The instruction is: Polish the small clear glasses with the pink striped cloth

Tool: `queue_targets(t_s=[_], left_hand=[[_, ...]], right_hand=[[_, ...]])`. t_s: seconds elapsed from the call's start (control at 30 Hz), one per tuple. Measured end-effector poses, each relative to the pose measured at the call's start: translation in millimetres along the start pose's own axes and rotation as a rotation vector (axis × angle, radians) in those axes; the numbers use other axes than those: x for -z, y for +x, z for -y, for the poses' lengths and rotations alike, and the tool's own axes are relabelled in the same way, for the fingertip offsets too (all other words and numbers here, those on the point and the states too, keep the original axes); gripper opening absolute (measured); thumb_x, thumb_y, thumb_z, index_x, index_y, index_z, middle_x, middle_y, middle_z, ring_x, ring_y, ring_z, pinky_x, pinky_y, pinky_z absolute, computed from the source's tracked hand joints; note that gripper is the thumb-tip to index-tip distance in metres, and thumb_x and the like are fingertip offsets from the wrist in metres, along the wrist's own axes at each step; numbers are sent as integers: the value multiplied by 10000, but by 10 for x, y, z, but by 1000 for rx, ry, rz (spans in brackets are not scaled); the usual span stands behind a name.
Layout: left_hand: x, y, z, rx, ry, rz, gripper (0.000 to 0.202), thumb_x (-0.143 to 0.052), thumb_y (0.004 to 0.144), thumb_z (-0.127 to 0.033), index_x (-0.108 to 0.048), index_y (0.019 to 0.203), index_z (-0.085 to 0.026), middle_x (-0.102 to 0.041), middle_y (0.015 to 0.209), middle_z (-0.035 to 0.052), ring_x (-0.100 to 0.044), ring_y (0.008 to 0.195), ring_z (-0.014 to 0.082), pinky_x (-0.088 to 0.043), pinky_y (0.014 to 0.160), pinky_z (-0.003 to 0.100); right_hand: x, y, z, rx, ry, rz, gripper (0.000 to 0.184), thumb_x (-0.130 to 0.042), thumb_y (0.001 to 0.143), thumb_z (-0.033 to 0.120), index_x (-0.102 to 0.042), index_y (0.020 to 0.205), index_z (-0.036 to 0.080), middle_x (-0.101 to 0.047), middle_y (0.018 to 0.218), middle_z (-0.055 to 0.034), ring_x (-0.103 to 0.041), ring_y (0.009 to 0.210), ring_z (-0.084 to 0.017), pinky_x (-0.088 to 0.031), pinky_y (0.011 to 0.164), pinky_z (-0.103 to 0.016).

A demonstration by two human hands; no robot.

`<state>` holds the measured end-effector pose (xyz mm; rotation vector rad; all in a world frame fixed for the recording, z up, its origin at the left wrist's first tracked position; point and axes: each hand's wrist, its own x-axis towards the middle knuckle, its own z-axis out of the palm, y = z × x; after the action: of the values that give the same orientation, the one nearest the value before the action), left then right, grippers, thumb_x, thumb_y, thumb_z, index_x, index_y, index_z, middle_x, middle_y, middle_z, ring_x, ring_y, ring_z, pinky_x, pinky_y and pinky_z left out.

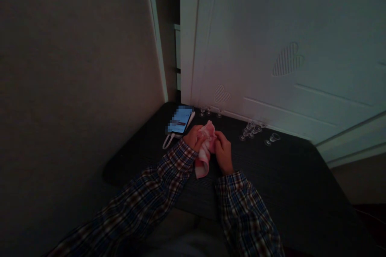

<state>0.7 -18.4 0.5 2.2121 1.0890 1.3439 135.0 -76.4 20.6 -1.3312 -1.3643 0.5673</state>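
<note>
A pink and white cloth (204, 156) is bunched up between my two hands, its lower end hanging toward the table. My left hand (193, 137) is closed around its left side. On the right, the fingers of my right hand (223, 150) are curled and pinch the cloth's edge. Folds hide whether anything is wrapped inside. Small clear stemmed glasses stand beyond my hands: one short-stemmed glass (272, 139) apart at the right, a cluster of glasses (251, 129) beside it, and a few glasses (219, 113) at the back near the white panel.
A lit phone (180, 120) rests on a white object with a looped white cable (167, 141), left of my hands. The dark table (259, 184) meets a wall (90, 68) at left and a white panel with heart reliefs (241, 48) behind. The light is dim.
</note>
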Motion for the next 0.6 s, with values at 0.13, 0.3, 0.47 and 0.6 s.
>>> queue_targets(t_s=[0.13,0.3,0.47,0.6], left_hand=[[24,-11,-25,63,-13,5,393,-420,824,-411,-459,1097,-131,-608,959,86,-597,784,182,-494,668,302],[57,-18,-88,121,-20,16,405,-410,824,-408,-469,1101,-117,-610,948,96,-593,749,195,-494,656,329],[74,-19,-49,145,-46,-7,381,-415,827,-377,-445,1133,-153,-597,983,93,-591,807,207,-495,691,338],[78,12,14,98,-53,-23,408,-418,808,-410,-434,1129,-160,-587,995,101,-581,849,226,-491,723,371]], right_hand=[[14,9,-24,-95,208,1,306,-331,744,171,-560,946,184,-584,784,-1,-504,666,-137,-381,575,-220],[46,20,-23,-165,418,75,338,-397,686,143,-529,992,201,-523,713,23,-438,563,-102,-333,482,-183],[27,3,42,-230,469,168,342,-460,696,188,-462,1036,233,-534,771,21,-421,524,-88,-310,426,-163],[11,-12,80,-219,469,179,330,-500,725,235,-441,1049,244,-546,897,-6,-476,591,-98,-342,435,-161]])
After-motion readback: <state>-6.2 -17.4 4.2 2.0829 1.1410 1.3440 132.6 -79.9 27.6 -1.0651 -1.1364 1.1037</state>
